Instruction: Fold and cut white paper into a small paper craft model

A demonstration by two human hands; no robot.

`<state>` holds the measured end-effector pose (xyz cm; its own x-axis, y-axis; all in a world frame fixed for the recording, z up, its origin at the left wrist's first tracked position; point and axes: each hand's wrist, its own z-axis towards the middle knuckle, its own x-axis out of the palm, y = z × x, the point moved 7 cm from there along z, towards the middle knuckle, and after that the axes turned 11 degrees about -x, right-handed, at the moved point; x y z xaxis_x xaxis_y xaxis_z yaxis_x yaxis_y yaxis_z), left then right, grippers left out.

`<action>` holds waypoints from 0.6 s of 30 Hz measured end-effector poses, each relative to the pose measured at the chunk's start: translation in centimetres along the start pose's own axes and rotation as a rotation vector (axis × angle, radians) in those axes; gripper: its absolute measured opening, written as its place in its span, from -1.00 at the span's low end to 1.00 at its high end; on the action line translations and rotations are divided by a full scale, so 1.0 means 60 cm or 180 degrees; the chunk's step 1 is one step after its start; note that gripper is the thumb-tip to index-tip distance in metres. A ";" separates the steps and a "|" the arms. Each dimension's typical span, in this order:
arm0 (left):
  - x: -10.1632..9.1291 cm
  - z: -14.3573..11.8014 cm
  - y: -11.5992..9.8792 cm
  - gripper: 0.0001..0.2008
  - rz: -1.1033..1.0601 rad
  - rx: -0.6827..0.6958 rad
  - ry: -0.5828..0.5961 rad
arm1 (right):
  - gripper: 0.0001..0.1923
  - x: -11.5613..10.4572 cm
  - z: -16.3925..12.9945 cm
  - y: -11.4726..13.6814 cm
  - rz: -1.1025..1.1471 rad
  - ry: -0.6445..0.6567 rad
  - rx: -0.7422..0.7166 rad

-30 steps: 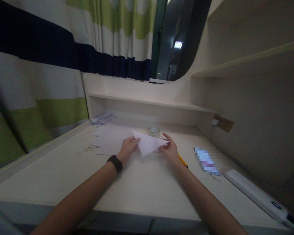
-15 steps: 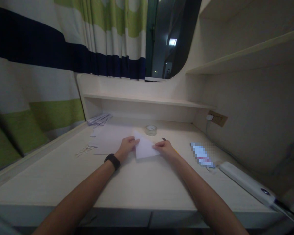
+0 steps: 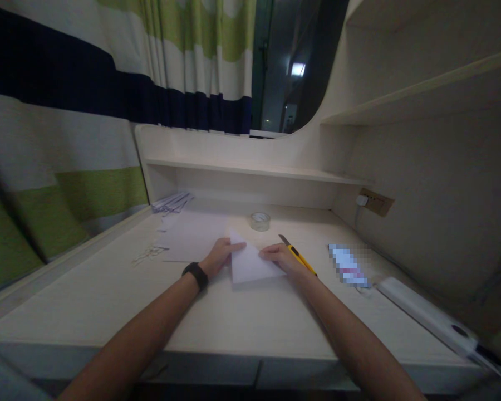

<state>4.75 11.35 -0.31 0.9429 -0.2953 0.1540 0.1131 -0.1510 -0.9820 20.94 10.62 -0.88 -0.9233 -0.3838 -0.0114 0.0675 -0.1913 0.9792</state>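
A white sheet of paper folded into a triangle (image 3: 250, 264) lies flat on the pale desk (image 3: 234, 317). My left hand (image 3: 221, 256), with a black band on its wrist, presses on the triangle's left edge near its top corner. My right hand (image 3: 281, 257) rests its fingers on the right sloping edge. Both hands lie flat on the paper, fingers down. A yellow utility knife (image 3: 298, 257) lies on the desk just right of my right hand.
A roll of clear tape (image 3: 260, 221) stands behind the paper. A larger flat sheet (image 3: 192, 236) and paper scraps (image 3: 148, 254) lie to the left, more strips (image 3: 173, 202) at the back left. A blurred packet (image 3: 348, 265) and a white power strip (image 3: 426, 316) lie right. A striped curtain (image 3: 67, 139) hangs left.
The folded triangle was held up off the desk a second ago; it now lies flat under both hands. My right hand has moved off the knife, which now shows.
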 end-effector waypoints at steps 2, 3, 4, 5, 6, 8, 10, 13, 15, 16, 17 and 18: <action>0.000 -0.001 -0.001 -0.73 0.0031 0.0015 0.0003 | -0.77 0.005 -0.002 -0.001 0.0035 0.0072 0.0069; -0.001 0.000 -0.001 -0.72 0.0044 0.0031 -0.0023 | -0.77 0.007 -0.003 -0.001 0.0052 0.0101 0.0093; -0.004 0.001 -0.002 -0.72 0.0039 0.0043 -0.0061 | -0.78 0.007 -0.003 0.000 0.0054 0.0101 0.0091; -0.007 0.003 -0.003 -0.71 0.0000 0.0052 -0.0106 | -0.78 0.006 -0.003 0.001 0.0034 0.0081 0.0065; -0.013 0.005 -0.006 -0.71 -0.0077 0.0075 -0.0167 | -0.79 0.004 -0.002 0.002 -0.0003 0.0052 0.0028; -0.028 0.009 -0.013 -0.73 -0.0284 0.0133 -0.0337 | -0.81 -0.003 0.000 0.002 -0.0070 -0.0023 -0.0023; -0.047 0.011 -0.022 -0.74 -0.0438 0.0183 -0.0583 | -0.82 -0.009 0.003 0.000 -0.0059 -0.0035 -0.0043; -0.077 0.006 -0.033 -0.77 -0.0538 0.0275 -0.0989 | -0.82 -0.015 0.006 0.001 -0.0074 0.0030 -0.0126; -0.091 0.003 -0.038 -0.81 -0.0574 0.0335 -0.1158 | -0.81 -0.020 0.007 0.004 -0.0188 0.0052 -0.0209; -0.095 0.001 -0.038 -0.81 -0.0585 0.0348 -0.1198 | -0.81 -0.022 0.008 0.005 -0.0246 0.0045 -0.0223; -0.099 0.000 -0.038 -0.81 -0.0588 0.0351 -0.1233 | -0.80 -0.026 0.008 0.006 -0.0300 0.0033 -0.0226; -0.102 0.000 -0.038 -0.81 -0.0595 0.0359 -0.1283 | -0.79 -0.029 0.010 0.006 -0.0352 0.0020 -0.0225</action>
<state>-1.30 13.49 0.99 0.9472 0.1212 0.2968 0.3051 -0.0565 -0.9506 22.36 11.74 -0.36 -0.9242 -0.3624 -0.1200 -0.0080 -0.2960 0.9551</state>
